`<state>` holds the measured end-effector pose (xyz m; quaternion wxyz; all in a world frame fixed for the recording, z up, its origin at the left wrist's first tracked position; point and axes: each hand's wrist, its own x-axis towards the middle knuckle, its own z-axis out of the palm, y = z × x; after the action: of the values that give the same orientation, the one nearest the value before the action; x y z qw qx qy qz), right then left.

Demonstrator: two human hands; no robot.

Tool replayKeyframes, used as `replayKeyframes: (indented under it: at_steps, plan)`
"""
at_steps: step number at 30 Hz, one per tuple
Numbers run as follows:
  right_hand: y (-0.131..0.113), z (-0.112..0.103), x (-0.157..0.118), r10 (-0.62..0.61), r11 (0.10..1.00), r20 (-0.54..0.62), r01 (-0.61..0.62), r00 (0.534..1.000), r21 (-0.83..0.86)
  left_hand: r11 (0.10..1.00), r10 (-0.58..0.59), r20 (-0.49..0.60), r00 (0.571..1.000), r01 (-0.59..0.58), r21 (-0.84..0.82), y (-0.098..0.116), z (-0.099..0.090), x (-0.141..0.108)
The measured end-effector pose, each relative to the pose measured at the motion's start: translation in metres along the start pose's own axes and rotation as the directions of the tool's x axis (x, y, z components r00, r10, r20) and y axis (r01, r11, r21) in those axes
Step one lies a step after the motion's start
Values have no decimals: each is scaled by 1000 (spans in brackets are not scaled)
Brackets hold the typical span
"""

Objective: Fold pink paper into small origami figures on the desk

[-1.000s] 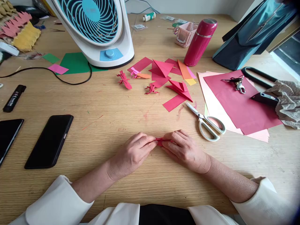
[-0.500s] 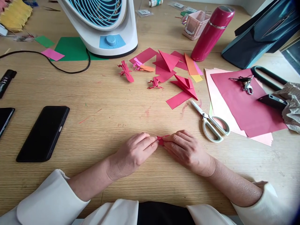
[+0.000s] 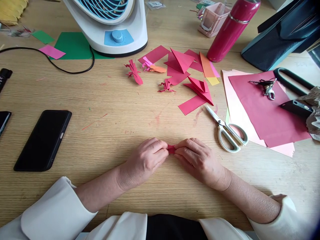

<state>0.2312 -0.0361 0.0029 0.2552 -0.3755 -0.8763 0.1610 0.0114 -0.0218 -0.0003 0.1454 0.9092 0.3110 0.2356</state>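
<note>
My left fingers (image 3: 162,150) pinch one end of a small red paper piece (image 3: 171,149), and my right fingers (image 3: 180,150) are closed on its other end. Only a short stretch of the paper shows between my fingertips, at the near middle of the worktop (image 3: 120,120); my hands hide the rest, so I cannot tell its full shape.

Beyond it, toward the far side, sits a small folded red frog-like figure (image 3: 166,85), with a longer red folded figure (image 3: 134,72) farther to the left. Near these, to the right, lies a loose group of red paper pieces (image 3: 191,105), some folded, with an orange strip (image 3: 206,66) beside them.

To the right of my hands, the white-handled scissors (image 3: 225,128) lie with their tips pointing far and left, just beside the stacked sheets (image 3: 265,113), which carry some keys (image 3: 268,89). A black phone (image 3: 43,140) lies flat on the left. A white fan (image 3: 110,36) stands at the far left, and a magenta flask (image 3: 231,33) at the far right.
</note>
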Motion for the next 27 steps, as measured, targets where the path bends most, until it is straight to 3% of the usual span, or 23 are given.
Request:
replayKeyframes:
  at_steps: [10, 20, 27]
  plan:
    - [2, 2, 4, 206, 938, 4, -199, 979, 284, 971, -171, 9, 985, 170, -168, 0, 3, 1]
    - [-3, -5, 12, 313, 892, 68, -318, 947, 322, 952, -294, -1, 956, 292, -96, 2, 2, 0]
    - [-6, -4, 14, 347, 882, 72, -351, 935, 313, 948, -308, 20, 951, 309, -81, 5, 0, 1]
